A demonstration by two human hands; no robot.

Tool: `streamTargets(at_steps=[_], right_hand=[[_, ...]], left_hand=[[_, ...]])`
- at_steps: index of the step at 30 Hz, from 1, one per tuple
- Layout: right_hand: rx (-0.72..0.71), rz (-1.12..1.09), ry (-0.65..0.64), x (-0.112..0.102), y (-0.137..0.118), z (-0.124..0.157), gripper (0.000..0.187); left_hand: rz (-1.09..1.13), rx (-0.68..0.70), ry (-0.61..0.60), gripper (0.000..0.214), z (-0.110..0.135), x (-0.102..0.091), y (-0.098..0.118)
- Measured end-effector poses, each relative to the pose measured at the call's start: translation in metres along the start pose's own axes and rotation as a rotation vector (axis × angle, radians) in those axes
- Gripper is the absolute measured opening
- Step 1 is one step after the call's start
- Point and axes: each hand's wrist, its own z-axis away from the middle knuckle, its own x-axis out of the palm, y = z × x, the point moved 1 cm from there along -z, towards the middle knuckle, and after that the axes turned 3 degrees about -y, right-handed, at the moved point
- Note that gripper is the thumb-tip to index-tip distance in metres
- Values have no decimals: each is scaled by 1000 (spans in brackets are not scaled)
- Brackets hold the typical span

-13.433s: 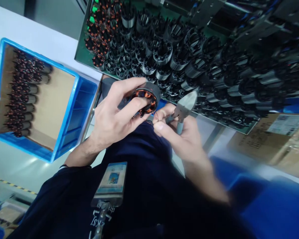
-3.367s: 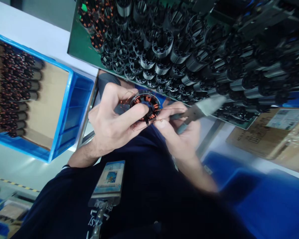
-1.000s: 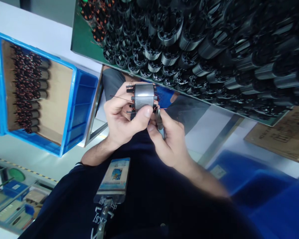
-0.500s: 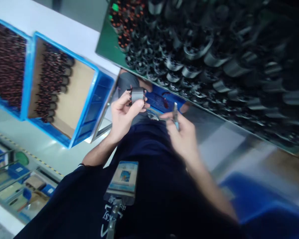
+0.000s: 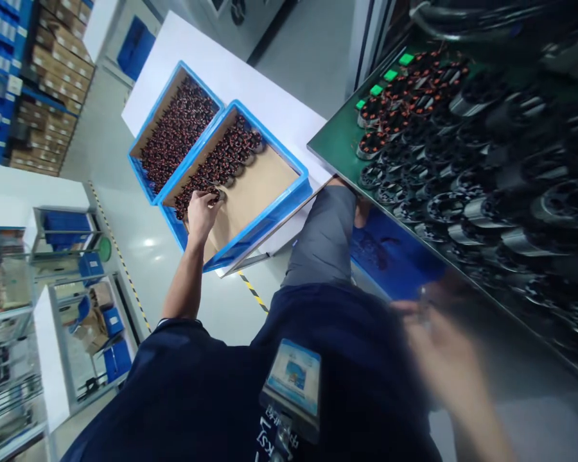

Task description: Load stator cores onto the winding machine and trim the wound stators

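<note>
My left hand [image 5: 202, 212] reaches into the nearer blue crate [image 5: 264, 215], its fingers closed on a wound motor stator [image 5: 218, 195] at the end of the rows. Other stators [image 5: 231, 154] with dark steel bodies and reddish copper windings stand packed beside it. On the other side, my right hand [image 5: 436, 343] is smeared by motion below the green bench. A small metal-tipped hand tool [image 5: 424, 307] sticks up from its curled fingers; its exact kind is too blurred to make out.
Another blue crate [image 5: 178, 131] full of stators adjoins on the white table [image 5: 289, 106]. Many bare steel cores [image 5: 486, 212] and several orange-wound ones [image 5: 414, 96] cover the green bench [image 5: 334, 138]. Under its edge sits a blue bin [image 5: 390, 256].
My left hand has carried the stator from in front of my body leftward into the crate. My right hand has shifted right and down with the tool. The view has turned left.
</note>
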Motion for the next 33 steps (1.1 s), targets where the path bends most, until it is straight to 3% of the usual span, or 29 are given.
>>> streamTargets(at_steps=[5, 9, 12, 16, 19, 21, 24, 28, 30, 33], right_hand=[[32, -1, -31, 7, -3, 1, 46], [15, -6, -12, 11, -3, 6, 47], [-28, -13, -53, 13, -11, 10, 44], [-122, -32, -102, 9, -25, 19, 38], [-159, -39, -107, 2, -28, 28, 38], [-156, -48, -71, -3, -24, 34, 38], [-122, -68, 4, -8, -9, 41, 37], [-65, -135, 38, -5, 10, 48, 40], [-52, -188, 39, -3, 11, 50, 43], [-41, -267, 70, -3, 3, 53, 47]], left_hand=[[58, -34, 99, 36, -6, 1, 3], [46, 35, 214, 59, 7, -13, 35], [170, 316, 223, 54, 9, -8, 93], [269, 782, 73, 38, -8, 28, 199], [198, 949, -4, 40, -30, 64, 263], [140, 990, -47, 45, -43, 83, 287], [86, 1018, -98, 57, -58, 96, 300], [263, 970, -61, 62, -62, 86, 292], [482, 922, -31, 58, -48, 73, 285], [768, 903, -93, 53, -2, 50, 275]])
